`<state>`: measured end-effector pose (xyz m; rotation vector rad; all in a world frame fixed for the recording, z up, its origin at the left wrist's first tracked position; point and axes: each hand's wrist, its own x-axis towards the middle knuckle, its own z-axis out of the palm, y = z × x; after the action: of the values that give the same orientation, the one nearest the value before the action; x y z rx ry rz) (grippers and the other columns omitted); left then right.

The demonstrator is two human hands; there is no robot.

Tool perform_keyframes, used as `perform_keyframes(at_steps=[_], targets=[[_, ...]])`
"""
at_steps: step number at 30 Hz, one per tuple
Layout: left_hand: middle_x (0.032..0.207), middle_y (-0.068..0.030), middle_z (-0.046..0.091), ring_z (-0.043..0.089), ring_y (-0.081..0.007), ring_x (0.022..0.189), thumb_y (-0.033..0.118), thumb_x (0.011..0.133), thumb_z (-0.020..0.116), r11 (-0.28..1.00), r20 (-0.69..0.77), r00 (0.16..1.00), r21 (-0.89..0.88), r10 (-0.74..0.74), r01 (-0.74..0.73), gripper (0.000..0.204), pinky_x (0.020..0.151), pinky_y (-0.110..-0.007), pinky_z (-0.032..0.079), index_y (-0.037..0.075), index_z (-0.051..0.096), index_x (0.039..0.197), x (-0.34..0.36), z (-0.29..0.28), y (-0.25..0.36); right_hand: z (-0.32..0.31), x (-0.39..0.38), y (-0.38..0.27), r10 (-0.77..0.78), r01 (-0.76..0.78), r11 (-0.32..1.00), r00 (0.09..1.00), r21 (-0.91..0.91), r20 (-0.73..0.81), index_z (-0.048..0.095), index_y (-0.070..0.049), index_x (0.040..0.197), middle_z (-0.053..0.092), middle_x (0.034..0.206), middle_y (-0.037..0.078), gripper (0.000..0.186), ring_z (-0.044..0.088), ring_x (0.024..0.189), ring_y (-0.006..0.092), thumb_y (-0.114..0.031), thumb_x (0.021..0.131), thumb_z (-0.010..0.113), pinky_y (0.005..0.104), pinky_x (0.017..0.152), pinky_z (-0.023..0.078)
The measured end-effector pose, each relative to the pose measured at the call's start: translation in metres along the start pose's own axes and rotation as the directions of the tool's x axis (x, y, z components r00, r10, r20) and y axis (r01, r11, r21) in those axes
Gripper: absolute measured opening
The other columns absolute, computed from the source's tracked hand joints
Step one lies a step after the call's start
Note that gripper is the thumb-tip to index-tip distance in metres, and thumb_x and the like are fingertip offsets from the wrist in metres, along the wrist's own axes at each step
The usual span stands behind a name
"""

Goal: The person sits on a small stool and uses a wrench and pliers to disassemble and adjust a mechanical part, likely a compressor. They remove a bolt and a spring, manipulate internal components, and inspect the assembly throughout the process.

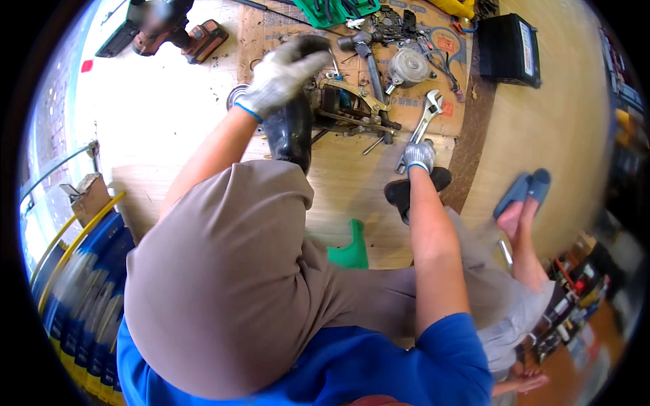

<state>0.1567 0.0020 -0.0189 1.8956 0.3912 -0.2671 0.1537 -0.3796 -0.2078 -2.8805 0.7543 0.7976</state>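
A tan printed cardboard sheet (254,34) lies over the pale wood floor (572,128); its right side borders a dark brown strip (472,145), past which the pale floor stretches wide toward another person's feet in blue slippers (514,191). More pale floor runs left of the cardboard, below the dark power tool with an orange-and-black battery (205,42). Between the person's black shoes, the wood strip in front of the cardboard is the nearest working room.

At the far edge, a green plastic tray (310,15) holds dark tools, too small to tell apart. A black box-shaped block (500,51) stands beyond the brown strip.

The silver adjustable wrench (424,120) lies at the cardboard's near right, its long axis slanting from lower left to upper right, head pointing away from the person. The gloved right hand (420,155) is on its lower handle; whether the fingers wrap it cannot be told.

The gloved left hand (284,73) is loosely open, fingers parted and pointing right, nothing visible in its grasp, near the brass-and-dark metal assembly (344,101). A grey metal hammer (374,71) lies beyond it, head away.
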Motion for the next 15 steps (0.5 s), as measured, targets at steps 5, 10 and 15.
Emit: perform_keyframes(at_steps=[5,10,15], targets=[[0.115,-0.0153,0.068,0.063,-0.0180,0.105,0.025,0.095,0.066,0.940,-0.227,0.968,-0.291,0.110,-0.175,0.042,0.093,-0.029,0.049,-0.006,0.061,0.123,-0.023,-0.047,-0.049,0.033,-0.025,0.032,0.000,0.005,0.998,0.996,0.063,-0.088,0.063,-0.004,0.105,0.068,0.107,0.028,0.033,0.068,0.101,0.0397,-0.031,0.085,0.063,0.0495,0.084,0.055],[0.120,-0.0136,0.066,0.062,-0.0206,0.112,0.024,0.101,0.056,0.914,-0.254,0.942,-0.393,-0.218,0.105,0.038,0.098,-0.033,0.047,-0.004,0.057,0.127,-0.108,-0.098,-0.121,0.036,-0.082,-0.022,-0.294,0.284,0.952,0.952,0.110,0.083,0.068,-0.005,0.092,0.072,0.087,0.022,0.025,0.072,0.081,0.0313,-0.026,0.093,0.054,0.0434,0.071,0.056],[0.122,-0.0146,0.066,0.062,-0.0215,0.111,0.023,0.100,0.058,0.817,-0.317,0.859,-0.548,-0.402,0.180,0.039,0.099,-0.034,0.047,-0.004,0.058,0.128,-0.216,-0.200,-0.108,0.015,-0.094,-0.084,-0.515,0.126,0.743,0.735,0.657,0.441,0.068,-0.004,0.090,0.066,0.073,0.017,0.033,0.064,0.059,0.0291,-0.036,0.092,0.061,0.0423,0.056,0.052]])
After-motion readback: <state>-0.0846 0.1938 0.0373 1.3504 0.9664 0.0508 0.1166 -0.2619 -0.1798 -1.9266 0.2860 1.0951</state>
